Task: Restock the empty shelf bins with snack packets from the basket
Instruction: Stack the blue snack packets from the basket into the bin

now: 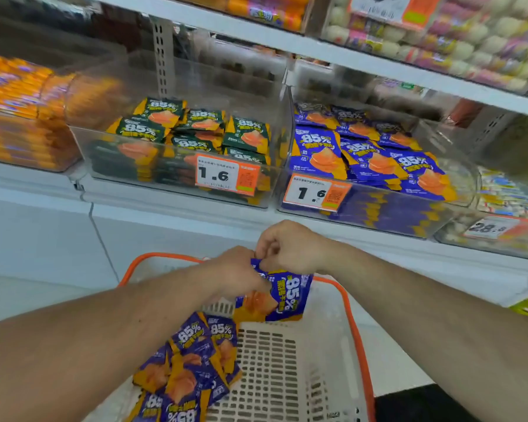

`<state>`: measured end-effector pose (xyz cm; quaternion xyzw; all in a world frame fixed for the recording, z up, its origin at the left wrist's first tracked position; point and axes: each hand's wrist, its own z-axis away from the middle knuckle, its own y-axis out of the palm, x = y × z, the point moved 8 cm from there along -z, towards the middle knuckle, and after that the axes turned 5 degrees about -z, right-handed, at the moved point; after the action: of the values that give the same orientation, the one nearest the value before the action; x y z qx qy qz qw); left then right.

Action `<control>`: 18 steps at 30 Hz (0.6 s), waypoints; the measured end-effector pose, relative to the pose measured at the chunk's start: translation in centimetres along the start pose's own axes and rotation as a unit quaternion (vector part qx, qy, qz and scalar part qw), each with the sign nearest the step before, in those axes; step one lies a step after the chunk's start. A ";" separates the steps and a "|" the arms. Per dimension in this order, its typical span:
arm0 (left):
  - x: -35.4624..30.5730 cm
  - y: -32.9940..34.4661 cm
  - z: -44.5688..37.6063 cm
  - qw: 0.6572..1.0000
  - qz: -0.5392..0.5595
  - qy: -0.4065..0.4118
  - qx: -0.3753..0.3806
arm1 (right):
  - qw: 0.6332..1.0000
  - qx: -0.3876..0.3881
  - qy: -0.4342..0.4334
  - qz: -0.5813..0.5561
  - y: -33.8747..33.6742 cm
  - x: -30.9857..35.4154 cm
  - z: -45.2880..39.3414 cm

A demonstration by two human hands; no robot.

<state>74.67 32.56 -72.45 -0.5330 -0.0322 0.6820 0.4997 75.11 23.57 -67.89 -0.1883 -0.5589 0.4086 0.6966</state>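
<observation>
Over the white basket with an orange rim, both hands hold one blue snack packet that hangs down. My left hand grips its left side. My right hand pinches its top edge. Several more blue packets lie in the basket's near left corner. On the shelf above, a clear bin holds several blue packets. The clear bin to its left holds green packets.
Orange price tags reading 1.6 hang on both bins' fronts. A bin of orange packets stands at the far left and another bin with a 28.8 tag at the right. An upper shelf overhangs the bins.
</observation>
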 end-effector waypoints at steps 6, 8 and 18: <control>-3.7 -2.8 1.6 0.953 0.264 0.070 -0.132 | 0.955 -0.284 -0.062 0.052 -6.8 1.2 4.7; -4.7 -3.4 2.4 0.923 0.339 0.089 -0.158 | 0.893 -0.432 -0.092 0.080 -9.9 1.5 7.3; -10.5 -5.0 1.7 0.785 0.553 0.148 -0.238 | 0.796 -0.558 -0.081 -0.221 -14.2 -1.0 10.9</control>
<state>75.86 28.38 -61.58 -0.6558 0.1807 0.7251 -0.1072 69.99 12.23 -54.98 -0.3819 -0.7710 -0.1252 0.4940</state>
